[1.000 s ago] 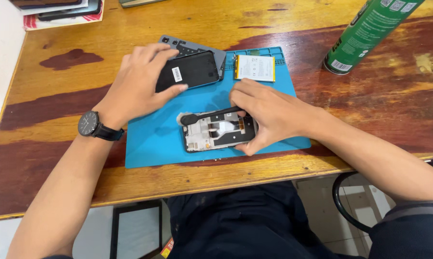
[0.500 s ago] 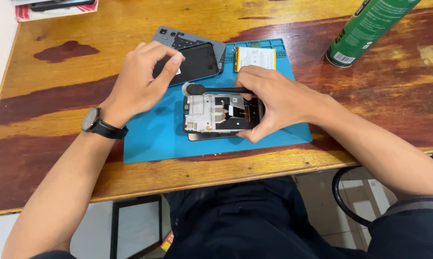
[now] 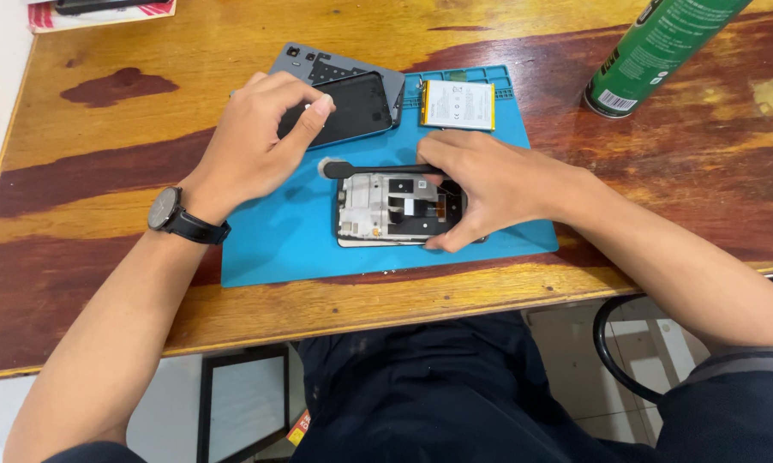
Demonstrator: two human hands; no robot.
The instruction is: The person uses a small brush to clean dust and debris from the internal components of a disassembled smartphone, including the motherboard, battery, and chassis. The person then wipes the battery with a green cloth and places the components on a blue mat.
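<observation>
**A:** Starting from the left edge, what do you see first?

**B:** A forearm coming in from the lower left, with a black wristwatch [image 3: 165, 210] on it. That left hand [image 3: 254, 141] is arched over a dark phone back cover [image 3: 352, 107], thumb and forefinger pinched on its near edge. The cover lies on top of a grey mid-frame [image 3: 318, 64], half on the blue repair mat [image 3: 301, 244] and half on the wooden table [image 3: 104, 163].

**A:** Why grip it by the edge?

**B:** My guess is that an edge pinch lets the cover be lifted or slid without pressing on its face. The wrist is raised, the knuckles point up, and the other fingers are curled loosely.

**A:** And the middle?

**B:** An opened phone chassis [image 3: 386, 210] lies flat on the mat, inner side up, with white and metal parts showing. A black spudger [image 3: 374, 170] lies along its far edge, round end to the left.

**A:** What holds it?

**B:** The right hand [image 3: 481, 184]. It covers the right end of the chassis, thumb underneath at the near edge and fingers closed on the spudger's handle. It looks as if one hand both steadies the phone and works the tool.

**A:** Further right?

**B:** A phone battery [image 3: 458, 105] lies on the mat's far corner, apart from both hands. A green spray can [image 3: 661, 47] stands on the table, well away.
</observation>
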